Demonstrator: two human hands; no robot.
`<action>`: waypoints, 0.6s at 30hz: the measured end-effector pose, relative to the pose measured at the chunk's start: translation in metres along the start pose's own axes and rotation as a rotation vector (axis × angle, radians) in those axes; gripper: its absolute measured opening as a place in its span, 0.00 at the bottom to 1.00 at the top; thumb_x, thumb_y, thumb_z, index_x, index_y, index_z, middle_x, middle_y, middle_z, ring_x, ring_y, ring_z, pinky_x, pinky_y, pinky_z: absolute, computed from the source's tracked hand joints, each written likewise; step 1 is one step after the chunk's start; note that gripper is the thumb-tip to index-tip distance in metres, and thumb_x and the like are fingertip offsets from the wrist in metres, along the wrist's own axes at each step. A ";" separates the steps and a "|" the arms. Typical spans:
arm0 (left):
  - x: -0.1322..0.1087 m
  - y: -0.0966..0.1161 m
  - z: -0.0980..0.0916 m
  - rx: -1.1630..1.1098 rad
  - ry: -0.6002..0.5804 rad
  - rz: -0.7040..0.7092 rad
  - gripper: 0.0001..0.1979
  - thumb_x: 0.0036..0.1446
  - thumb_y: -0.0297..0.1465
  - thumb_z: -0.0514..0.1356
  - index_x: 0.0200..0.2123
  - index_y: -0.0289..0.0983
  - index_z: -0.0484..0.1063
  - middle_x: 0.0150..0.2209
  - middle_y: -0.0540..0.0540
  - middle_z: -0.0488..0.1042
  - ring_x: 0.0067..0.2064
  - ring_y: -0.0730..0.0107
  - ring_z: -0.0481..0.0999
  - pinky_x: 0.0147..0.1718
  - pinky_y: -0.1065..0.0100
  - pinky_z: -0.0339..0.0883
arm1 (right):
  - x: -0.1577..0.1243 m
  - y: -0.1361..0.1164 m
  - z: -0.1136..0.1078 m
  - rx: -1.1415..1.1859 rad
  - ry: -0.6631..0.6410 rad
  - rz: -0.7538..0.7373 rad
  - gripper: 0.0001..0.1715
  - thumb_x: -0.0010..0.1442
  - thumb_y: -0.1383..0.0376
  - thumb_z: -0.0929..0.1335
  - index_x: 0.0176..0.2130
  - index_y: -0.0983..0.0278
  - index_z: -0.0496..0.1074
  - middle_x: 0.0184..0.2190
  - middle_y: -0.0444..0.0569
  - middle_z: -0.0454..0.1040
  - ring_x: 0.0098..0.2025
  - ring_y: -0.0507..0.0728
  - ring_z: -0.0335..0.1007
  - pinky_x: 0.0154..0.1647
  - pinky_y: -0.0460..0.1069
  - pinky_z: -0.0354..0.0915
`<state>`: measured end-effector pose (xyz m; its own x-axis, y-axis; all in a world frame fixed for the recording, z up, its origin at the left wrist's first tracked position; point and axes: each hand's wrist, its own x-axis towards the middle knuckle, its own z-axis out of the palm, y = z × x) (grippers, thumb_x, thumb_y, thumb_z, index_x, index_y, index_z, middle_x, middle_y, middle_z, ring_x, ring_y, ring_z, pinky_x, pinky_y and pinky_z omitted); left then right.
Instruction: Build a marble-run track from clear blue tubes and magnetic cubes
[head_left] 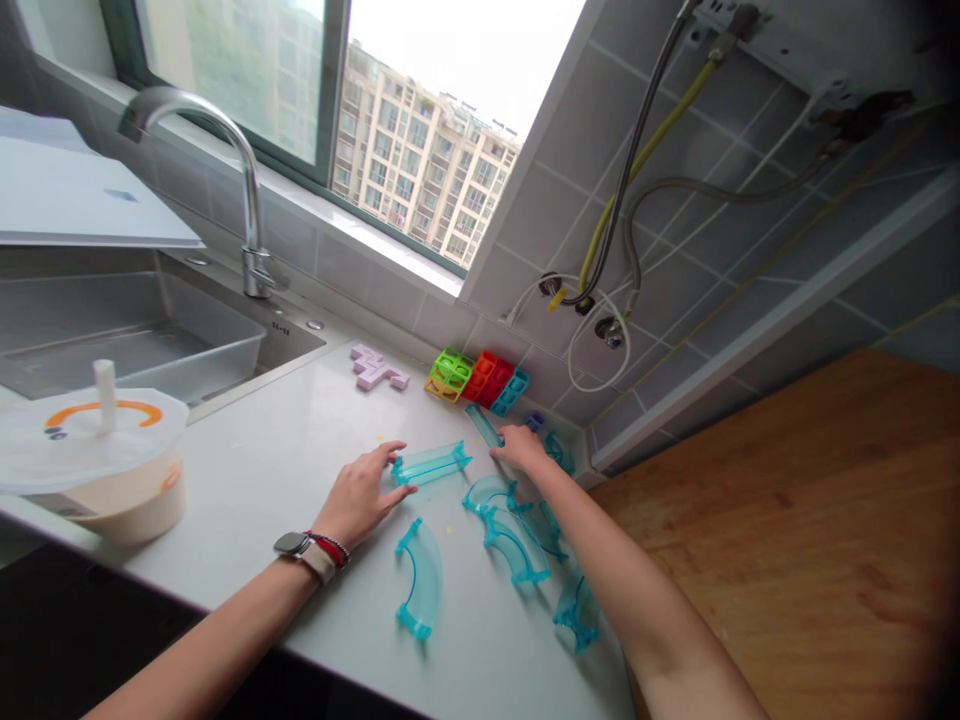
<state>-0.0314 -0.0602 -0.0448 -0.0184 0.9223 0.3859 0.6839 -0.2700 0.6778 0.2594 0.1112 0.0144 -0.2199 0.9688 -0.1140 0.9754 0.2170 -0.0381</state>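
My left hand (361, 492), with a watch and bracelets on the wrist, has its thumb and fingers about the near end of a straight, clear teal track piece (433, 464) on the counter. Farther back, my right hand (519, 447) pinches the end of another straight teal track piece (484, 426). A curved teal track piece (426, 580) lies alone near the front edge. More curved pieces (516, 545) are grouped below my right forearm, which partly covers them. Behind that wrist sits another teal piece (559, 452).
Green, red and blue block-like frames (489, 380) stand against the tiled wall. Lilac puzzle-like pieces (377, 368) lie near the window side. A lidded round tub (127, 500) stands at left, before the sink (292, 345) and faucet (253, 200). A wooden panel (787, 500) borders the right.
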 end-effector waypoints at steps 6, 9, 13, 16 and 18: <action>0.000 0.000 0.000 -0.022 0.007 -0.006 0.30 0.57 0.44 0.67 0.59 0.42 0.64 0.47 0.42 0.79 0.50 0.54 0.80 0.50 0.55 0.72 | -0.004 0.000 -0.006 0.213 -0.014 0.005 0.27 0.56 0.56 0.75 0.53 0.63 0.78 0.51 0.59 0.79 0.56 0.67 0.74 0.55 0.54 0.66; 0.000 0.000 0.000 -0.018 0.011 -0.007 0.30 0.57 0.45 0.67 0.59 0.42 0.64 0.47 0.42 0.79 0.50 0.54 0.80 0.50 0.55 0.72 | -0.008 0.000 -0.008 0.383 -0.048 0.017 0.26 0.59 0.56 0.74 0.55 0.64 0.76 0.47 0.57 0.80 0.51 0.64 0.77 0.51 0.51 0.69; 0.000 0.001 0.000 -0.011 0.008 -0.004 0.29 0.57 0.45 0.66 0.59 0.42 0.64 0.48 0.42 0.79 0.50 0.54 0.80 0.50 0.55 0.72 | -0.017 -0.008 -0.004 0.658 -0.158 0.062 0.34 0.66 0.59 0.68 0.68 0.62 0.60 0.43 0.54 0.80 0.36 0.57 0.81 0.35 0.48 0.73; 0.000 0.002 -0.001 -0.011 0.006 -0.002 0.29 0.58 0.45 0.65 0.58 0.42 0.65 0.48 0.41 0.79 0.50 0.54 0.80 0.50 0.54 0.72 | -0.027 -0.014 0.000 0.842 -0.231 0.080 0.38 0.69 0.61 0.65 0.72 0.59 0.50 0.44 0.53 0.78 0.33 0.55 0.81 0.32 0.48 0.74; 0.000 0.003 -0.002 -0.015 0.010 -0.001 0.28 0.58 0.45 0.65 0.58 0.42 0.66 0.49 0.41 0.79 0.50 0.53 0.80 0.50 0.54 0.72 | -0.032 -0.016 0.002 0.936 -0.261 0.066 0.39 0.70 0.62 0.64 0.73 0.54 0.46 0.44 0.50 0.77 0.36 0.54 0.82 0.36 0.48 0.75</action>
<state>-0.0305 -0.0617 -0.0417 -0.0263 0.9197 0.3917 0.6727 -0.2736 0.6874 0.2510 0.0764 0.0167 -0.2708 0.8944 -0.3560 0.6065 -0.1287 -0.7846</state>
